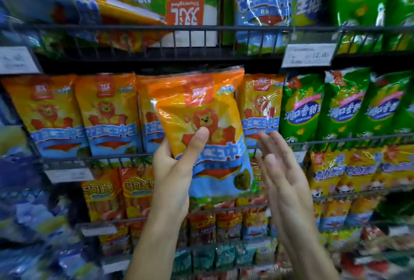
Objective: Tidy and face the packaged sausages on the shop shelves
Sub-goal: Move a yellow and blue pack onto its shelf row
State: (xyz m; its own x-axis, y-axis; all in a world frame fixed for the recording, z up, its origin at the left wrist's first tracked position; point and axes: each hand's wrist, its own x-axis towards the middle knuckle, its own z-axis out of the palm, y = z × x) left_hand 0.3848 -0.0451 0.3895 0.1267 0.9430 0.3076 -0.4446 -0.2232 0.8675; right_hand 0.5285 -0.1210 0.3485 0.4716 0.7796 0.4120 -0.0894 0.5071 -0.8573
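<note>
My left hand (177, 167) grips an orange and blue sausage pack with a lion picture (201, 127) by its lower left side, thumb on the front. The pack is upright, tilted slightly, held in front of the middle shelf. My right hand (280, 163) is open with straight fingers just right of the pack, not touching it as far as I can tell. Behind stands a row of the same orange lion packs (107, 113) on the middle shelf, with one more (261, 109) to the right of the held pack.
Green sausage packs (340, 107) fill the middle shelf's right side. A black wire rail (224, 28) fronts the top shelf, with tilted orange packs (125, 8) at its left. A price tag (308, 55) hangs at right. Lower shelves hold more red and orange packs (136, 187).
</note>
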